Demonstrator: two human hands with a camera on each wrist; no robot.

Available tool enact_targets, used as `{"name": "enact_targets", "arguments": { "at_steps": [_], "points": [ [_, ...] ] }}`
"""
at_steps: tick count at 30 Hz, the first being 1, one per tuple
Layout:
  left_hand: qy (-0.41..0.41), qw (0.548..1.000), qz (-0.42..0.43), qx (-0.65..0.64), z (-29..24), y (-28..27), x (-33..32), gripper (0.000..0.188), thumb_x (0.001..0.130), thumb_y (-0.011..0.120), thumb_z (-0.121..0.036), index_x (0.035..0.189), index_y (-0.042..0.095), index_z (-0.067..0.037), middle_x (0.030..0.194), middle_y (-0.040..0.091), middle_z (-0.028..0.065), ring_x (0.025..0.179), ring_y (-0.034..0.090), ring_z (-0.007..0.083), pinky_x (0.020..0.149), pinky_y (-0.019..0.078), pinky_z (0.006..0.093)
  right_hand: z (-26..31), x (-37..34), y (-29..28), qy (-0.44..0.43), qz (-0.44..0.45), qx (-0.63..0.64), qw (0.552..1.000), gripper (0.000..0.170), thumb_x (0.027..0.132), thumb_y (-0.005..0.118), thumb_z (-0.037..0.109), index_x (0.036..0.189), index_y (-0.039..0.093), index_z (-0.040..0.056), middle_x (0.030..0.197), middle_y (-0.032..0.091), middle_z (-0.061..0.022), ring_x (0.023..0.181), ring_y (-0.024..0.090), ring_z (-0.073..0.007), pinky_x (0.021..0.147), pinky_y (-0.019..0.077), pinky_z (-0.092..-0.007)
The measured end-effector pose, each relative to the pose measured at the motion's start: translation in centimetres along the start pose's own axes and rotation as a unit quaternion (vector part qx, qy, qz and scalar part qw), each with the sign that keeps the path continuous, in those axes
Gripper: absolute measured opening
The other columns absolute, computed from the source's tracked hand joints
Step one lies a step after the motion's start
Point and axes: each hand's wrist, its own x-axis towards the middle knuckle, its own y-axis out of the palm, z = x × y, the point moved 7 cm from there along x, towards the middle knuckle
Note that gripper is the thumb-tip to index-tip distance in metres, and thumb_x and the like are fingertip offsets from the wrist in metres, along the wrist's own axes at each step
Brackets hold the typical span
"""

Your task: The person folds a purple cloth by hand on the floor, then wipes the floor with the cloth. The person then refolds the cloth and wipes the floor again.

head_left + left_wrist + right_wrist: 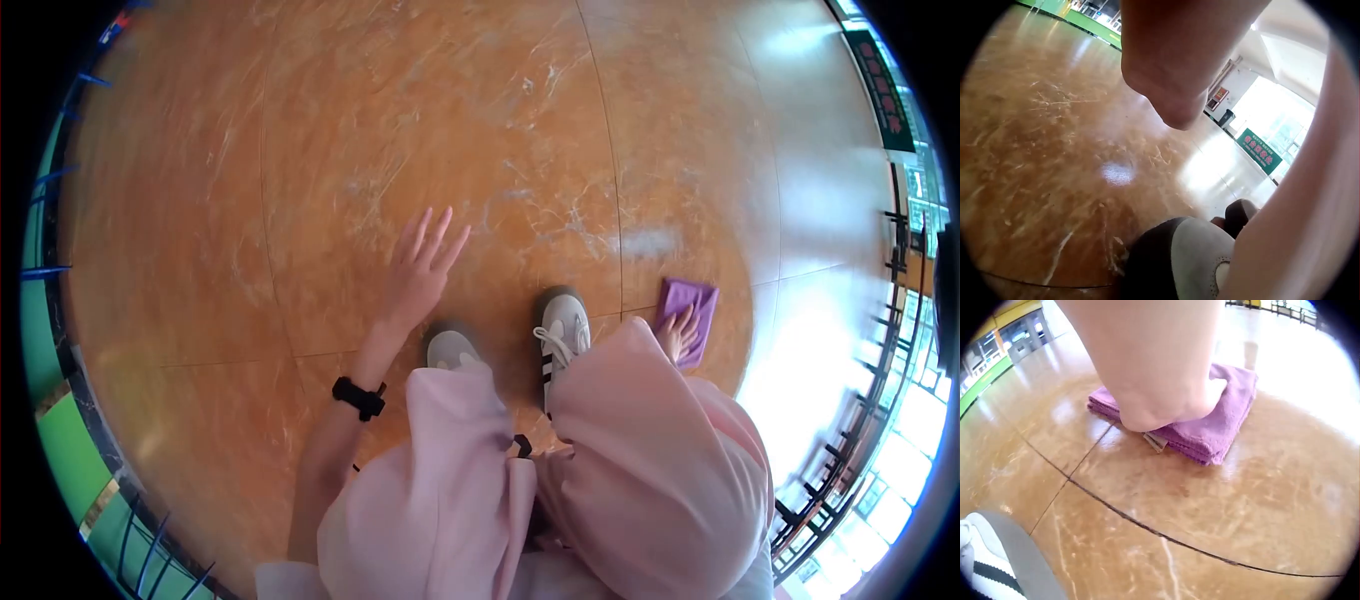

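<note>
One broad, shiny orange-brown floor (480,110), veined and crossed by thin dark lines, fills most of the scene I watch from a distance. Bright windows (905,440) stand at the far right, throwing glare across the floor beside them, while a green wall (75,445) edges the left. Pink trousers (650,460) cover the bent knees of a person low over the floor, with a left shoe (452,348) and a right shoe (566,325) showing beyond them, the latter white and gray with dark stripes. Farther off on the right, I see a green sign (880,92) with red lettering.

To the right of the right shoe, the purple cloth (704,302) lies folded in layers on the floor. The person's right hand (681,335) rests flat on top of it, fingers spread; the hand presses the cloth rather than gripping it. Ahead of the left shoe, the left hand (425,275) is wide and empty, palm down and fingers apart over the floor; I cannot tell whether it touches. A black band (358,398) circles the left wrist. Smallest in my view, a pale tag (1155,442) pokes out from the cloth's edge, near the heel of the right hand.
</note>
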Motion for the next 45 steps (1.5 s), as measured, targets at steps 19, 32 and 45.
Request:
{"name": "enact_targets", "arguments": {
  "at_steps": [19,32,45],
  "points": [
    [-0.167,0.976,-0.001,-0.141,-4.6,4.3,-5.7,0.055,0.084,0.051,-0.017,0.138,0.041,-0.011,0.145,0.034,0.0169,0.135,0.029,0.0360,0.110,0.0168,0.0533,31.1,5.3,-5.8,-0.189,0.019,0.024,0.981,0.062,0.094,0.031,0.048,0.149,0.010,0.0300,0.156,0.002,-0.0083,0.139,0.002,-0.0482,0.108,0.0039,-0.0620],
    [-0.295,0.952,0.022,-0.076,-3.5,4.6,-6.3,0.069,0.083,0.054,-0.032,0.145,0.029,-0.014,0.150,0.020,0.0210,0.138,0.018,0.0415,0.107,0.0151,0.0602,48.9,-10.1,-8.7,-0.706,-0.043,0.059,0.704,0.058,0.089,0.046,0.038,0.144,0.027,0.0345,0.153,0.020,-0.0018,0.139,0.013,-0.0433,0.110,0.0099,-0.0619],
    [-0.350,0.935,-0.015,0.057,6.6,3.0,-7.4,0.074,0.084,0.058,-0.039,0.147,0.025,-0.017,0.148,0.030,0.0135,0.132,0.030,0.0415,0.107,0.0211,0.0566,21.0,7.7,-6.7,-0.319,-0.044,-0.005,0.947,0.057,0.095,0.036,0.043,0.148,0.021,0.0297,0.155,0.013,-0.0036,0.140,0.010,-0.0398,0.112,0.0047,-0.0548]
  ]
}}
